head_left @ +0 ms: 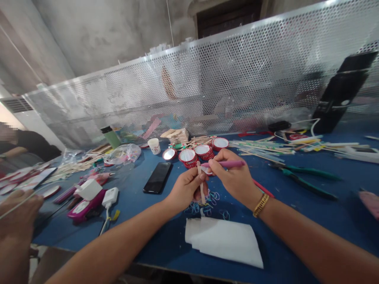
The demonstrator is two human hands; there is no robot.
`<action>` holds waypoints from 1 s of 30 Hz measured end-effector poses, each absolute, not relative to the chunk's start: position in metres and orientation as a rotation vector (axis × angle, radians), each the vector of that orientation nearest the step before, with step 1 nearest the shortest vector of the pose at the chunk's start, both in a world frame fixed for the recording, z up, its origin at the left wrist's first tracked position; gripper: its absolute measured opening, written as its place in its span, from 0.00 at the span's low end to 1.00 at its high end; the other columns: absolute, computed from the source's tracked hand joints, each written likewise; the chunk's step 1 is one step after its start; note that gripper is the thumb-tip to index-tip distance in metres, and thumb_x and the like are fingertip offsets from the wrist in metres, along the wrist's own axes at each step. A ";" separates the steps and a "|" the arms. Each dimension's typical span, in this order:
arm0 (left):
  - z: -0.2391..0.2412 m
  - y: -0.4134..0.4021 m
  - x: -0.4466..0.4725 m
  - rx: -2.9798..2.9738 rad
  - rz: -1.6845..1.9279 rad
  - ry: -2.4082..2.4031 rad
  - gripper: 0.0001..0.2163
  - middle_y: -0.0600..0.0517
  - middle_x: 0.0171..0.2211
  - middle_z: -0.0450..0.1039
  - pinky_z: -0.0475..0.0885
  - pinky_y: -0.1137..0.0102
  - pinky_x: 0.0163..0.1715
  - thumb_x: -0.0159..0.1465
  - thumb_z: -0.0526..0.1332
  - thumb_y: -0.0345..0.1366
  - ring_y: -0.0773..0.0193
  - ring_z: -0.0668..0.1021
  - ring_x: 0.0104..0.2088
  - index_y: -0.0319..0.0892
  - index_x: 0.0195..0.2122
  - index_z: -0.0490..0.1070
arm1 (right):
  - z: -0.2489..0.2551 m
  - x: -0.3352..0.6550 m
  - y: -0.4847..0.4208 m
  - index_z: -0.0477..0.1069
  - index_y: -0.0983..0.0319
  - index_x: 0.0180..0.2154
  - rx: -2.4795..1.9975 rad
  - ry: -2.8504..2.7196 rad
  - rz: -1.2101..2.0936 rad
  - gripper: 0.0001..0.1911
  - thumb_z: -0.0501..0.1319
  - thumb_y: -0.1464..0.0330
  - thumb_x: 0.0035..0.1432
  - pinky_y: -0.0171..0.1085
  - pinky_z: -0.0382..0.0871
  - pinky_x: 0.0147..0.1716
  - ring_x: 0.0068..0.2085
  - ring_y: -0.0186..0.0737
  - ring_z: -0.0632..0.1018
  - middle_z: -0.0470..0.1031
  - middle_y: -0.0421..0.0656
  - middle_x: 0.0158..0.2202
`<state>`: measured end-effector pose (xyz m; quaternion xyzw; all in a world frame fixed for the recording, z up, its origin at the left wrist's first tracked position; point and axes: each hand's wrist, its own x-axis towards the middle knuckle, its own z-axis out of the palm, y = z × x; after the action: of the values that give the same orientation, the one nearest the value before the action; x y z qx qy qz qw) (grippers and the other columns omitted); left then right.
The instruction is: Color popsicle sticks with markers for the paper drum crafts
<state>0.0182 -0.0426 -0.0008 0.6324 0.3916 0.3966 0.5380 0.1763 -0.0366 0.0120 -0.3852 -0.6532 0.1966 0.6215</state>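
My left hand [187, 187] is closed on a flat wooden craft stick [202, 189], held upright above the table. My right hand [229, 175], with a gold bracelet [261, 205] at the wrist, pinches a pink pen-like tool [232, 164]. Its tip points left at the stick's upper end. A small whitish piece shows between the hands, too small to make out. Below them lie several coloured rubber bands [211, 200] and a folded white cloth or paper [227, 241]. Rolls of red-edged tape [188, 157] stand just behind my hands.
A black phone [158, 178] lies left of my hands. Green-handled pliers [310, 179] and loose sticks [263, 146] are at right. A paper cup [154, 146] stands behind. Chargers [110, 196] and another person's hand [20, 209] are at left. A perforated metal panel [189, 90] closes the back.
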 end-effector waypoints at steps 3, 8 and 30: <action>-0.001 -0.044 0.019 1.499 0.937 0.936 0.20 0.57 0.20 0.71 0.58 0.78 0.13 0.59 0.62 0.56 0.74 0.67 0.14 0.42 0.32 0.65 | 0.012 0.177 -0.036 0.65 0.59 0.24 -0.868 -1.470 0.497 0.10 0.60 0.69 0.58 0.36 0.66 0.27 0.26 0.35 0.73 0.72 0.38 0.23; -0.002 -0.044 0.019 1.484 0.930 0.938 0.20 0.57 0.20 0.71 0.58 0.78 0.13 0.59 0.62 0.55 0.74 0.67 0.14 0.42 0.32 0.65 | 0.013 0.178 -0.036 0.65 0.59 0.23 -0.864 -1.480 0.482 0.11 0.60 0.70 0.57 0.36 0.65 0.27 0.25 0.35 0.73 0.73 0.37 0.22; -0.002 -0.043 0.019 1.518 0.906 0.944 0.21 0.57 0.20 0.71 0.59 0.79 0.13 0.60 0.61 0.57 0.75 0.66 0.14 0.41 0.33 0.65 | 0.012 0.178 -0.036 0.65 0.59 0.23 -0.867 -1.517 0.481 0.11 0.59 0.70 0.58 0.36 0.64 0.29 0.26 0.35 0.71 0.70 0.37 0.22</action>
<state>0.0186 -0.0426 -0.0022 0.6383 0.3968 0.3810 0.5386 0.1780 -0.0362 0.0117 -0.3765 -0.6589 0.2090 0.6169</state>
